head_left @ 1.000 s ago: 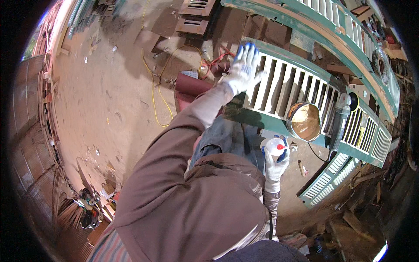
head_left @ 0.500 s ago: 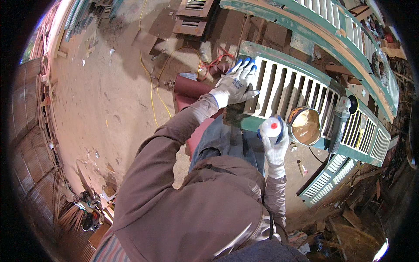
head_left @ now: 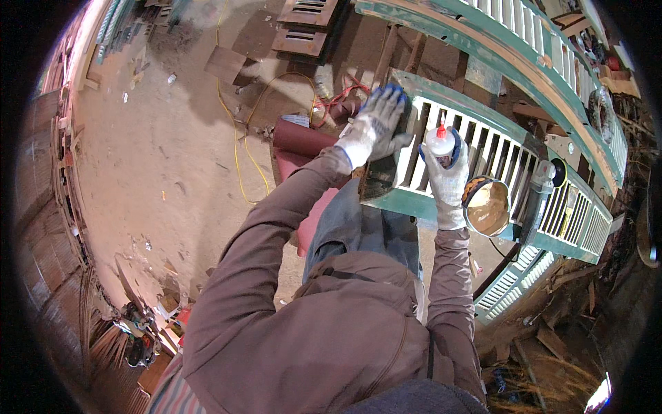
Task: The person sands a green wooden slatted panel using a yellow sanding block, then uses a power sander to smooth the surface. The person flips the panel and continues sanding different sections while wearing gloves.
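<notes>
The right hand (head_left: 447, 183) is clamping its fingers around a white bottle (head_left: 440, 145) with a red tip, and is holding it over the white slats near the left end of a green shutter (head_left: 407, 201). The left hand (head_left: 376, 130) is spreading its thumb away from its fingers and gripping nothing, reaching over the shutter's left end; whether its palm is pressing there, I cannot tell. A tin (head_left: 473, 186) with brown contents is sitting at the near edge, just beside the right wrist, so a careless rightward swing of the forearm could be tipping it off. Too hard a squeeze with the tip downward could be wasting liquid through the gaps. Farther right, a grinder (head_left: 534, 203) is lying across the shutter; a leg snagging its cord (head_left: 495, 246), below the near edge, could be dragging it down.
</notes>
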Motion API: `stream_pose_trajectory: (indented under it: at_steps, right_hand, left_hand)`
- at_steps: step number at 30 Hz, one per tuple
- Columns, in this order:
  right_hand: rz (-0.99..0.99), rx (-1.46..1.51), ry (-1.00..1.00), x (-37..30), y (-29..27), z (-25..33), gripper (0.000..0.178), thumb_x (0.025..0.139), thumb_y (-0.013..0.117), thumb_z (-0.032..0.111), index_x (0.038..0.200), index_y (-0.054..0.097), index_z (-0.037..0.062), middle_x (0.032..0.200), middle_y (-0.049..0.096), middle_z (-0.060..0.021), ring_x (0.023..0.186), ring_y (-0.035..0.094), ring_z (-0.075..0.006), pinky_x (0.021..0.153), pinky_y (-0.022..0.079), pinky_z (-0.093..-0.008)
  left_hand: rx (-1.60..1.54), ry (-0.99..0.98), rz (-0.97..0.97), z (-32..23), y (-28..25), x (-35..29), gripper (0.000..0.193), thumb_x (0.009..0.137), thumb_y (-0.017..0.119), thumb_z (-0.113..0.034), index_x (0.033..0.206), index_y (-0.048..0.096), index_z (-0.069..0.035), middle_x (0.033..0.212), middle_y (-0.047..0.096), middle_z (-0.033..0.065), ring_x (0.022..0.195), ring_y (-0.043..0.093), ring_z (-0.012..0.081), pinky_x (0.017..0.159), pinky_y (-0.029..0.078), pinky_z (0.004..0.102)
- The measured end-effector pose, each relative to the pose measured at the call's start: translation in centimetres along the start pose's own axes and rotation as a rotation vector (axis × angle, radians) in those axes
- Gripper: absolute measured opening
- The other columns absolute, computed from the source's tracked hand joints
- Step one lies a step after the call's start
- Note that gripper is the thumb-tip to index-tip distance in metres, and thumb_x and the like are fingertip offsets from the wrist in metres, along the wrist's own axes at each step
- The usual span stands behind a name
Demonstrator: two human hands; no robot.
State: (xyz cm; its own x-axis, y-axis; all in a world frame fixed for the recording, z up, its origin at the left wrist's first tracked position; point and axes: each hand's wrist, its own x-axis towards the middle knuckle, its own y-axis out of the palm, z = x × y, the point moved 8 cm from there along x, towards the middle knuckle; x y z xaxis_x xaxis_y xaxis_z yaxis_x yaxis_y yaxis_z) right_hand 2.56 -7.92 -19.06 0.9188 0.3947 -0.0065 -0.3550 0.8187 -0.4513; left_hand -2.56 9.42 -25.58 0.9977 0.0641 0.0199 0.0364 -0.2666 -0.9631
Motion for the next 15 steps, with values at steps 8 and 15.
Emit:
stream_pose_trajectory:
  at_steps: [8, 15]
  right_hand:
    - [-0.020, 0.045, 0.095, -2.1, -0.3, -1.0, 0.071, 0.081, 0.090, 0.020, 0.138, 0.055, -0.0002, 0.122, 0.068, -0.0168, 0.108, 0.067, -0.0235, 0.095, 0.054, -0.0364]
    - [-0.216, 0.189, 0.211, -10.7, -5.3, 0.4, 0.076, 0.082, 0.086, 0.008, 0.146, 0.046, -0.0023, 0.135, 0.060, -0.0151, 0.122, 0.061, -0.0216, 0.106, 0.049, -0.0354]
  left_hand:
    - [-0.004, 0.136, 0.038, -1.4, 0.1, 1.5, 0.087, 0.098, 0.045, -0.063, 0.154, 0.039, 0.003, 0.161, 0.038, 0.0236, 0.155, 0.027, 0.0371, 0.128, 0.012, 0.0526]
    - [-0.283, 0.140, -0.098, -6.5, -4.4, -0.1, 0.056, 0.087, 0.074, -0.039, 0.134, 0.063, -0.011, 0.104, 0.069, 0.0109, 0.099, 0.064, 0.0319, 0.087, 0.052, 0.0482]
